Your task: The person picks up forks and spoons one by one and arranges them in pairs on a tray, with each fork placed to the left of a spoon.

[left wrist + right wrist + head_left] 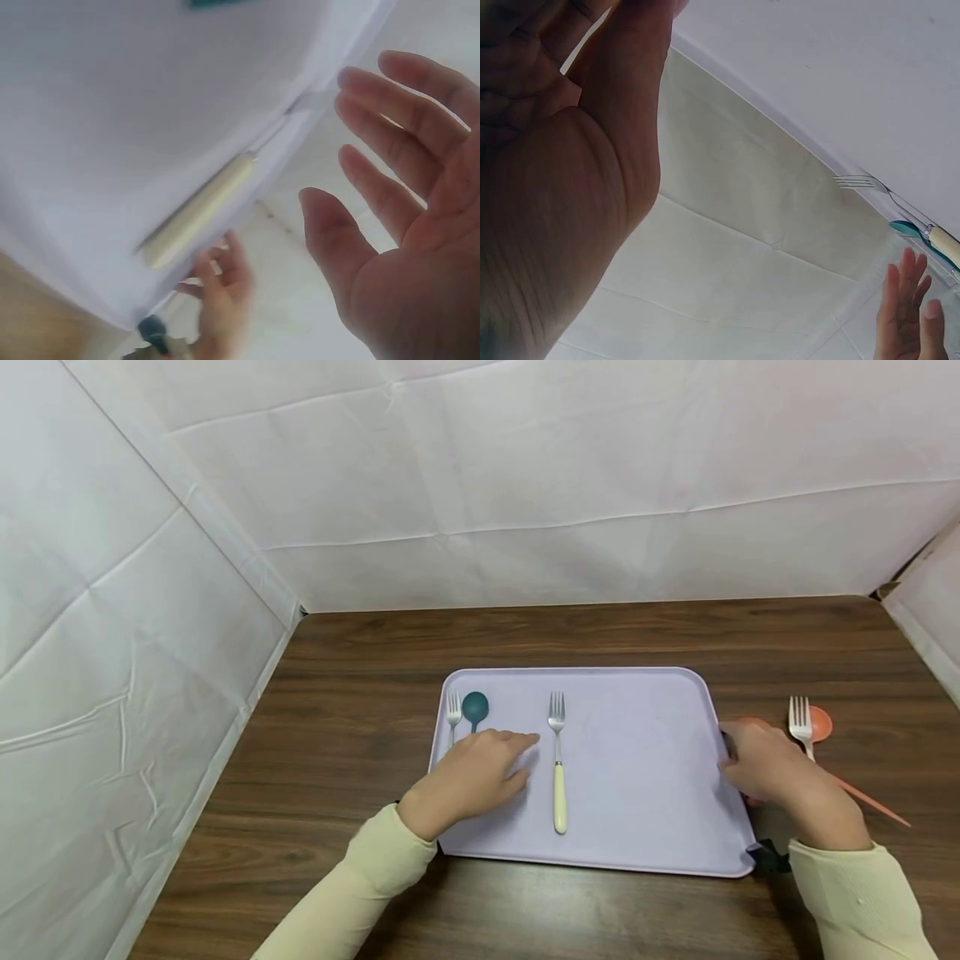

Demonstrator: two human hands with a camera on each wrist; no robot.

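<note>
The dark brown table (360, 693) has a streaked wood grain, and white sheeting (525, 460), crossed by fold creases, hangs behind it and along its left and right sides. On the table lies a pale lilac tray (637, 777), rectangular, with rounded corners and a raised rim. Near its middle is a long fork (559, 797) with silver tines pointing away from the person and a smooth, pale yellow handle. The left hand (474, 777) is above the tray, fingers loosely spread, holding nothing; beside it, partly hidden, lie a teal spoon (475, 705) and a second fork (453, 710). The right hand (772, 768) is at the tray's right edge, fingers bent; whether it holds anything cannot be told. Just beyond it, a third fork (800, 718) overlaps an orange spoon (822, 724).
</note>
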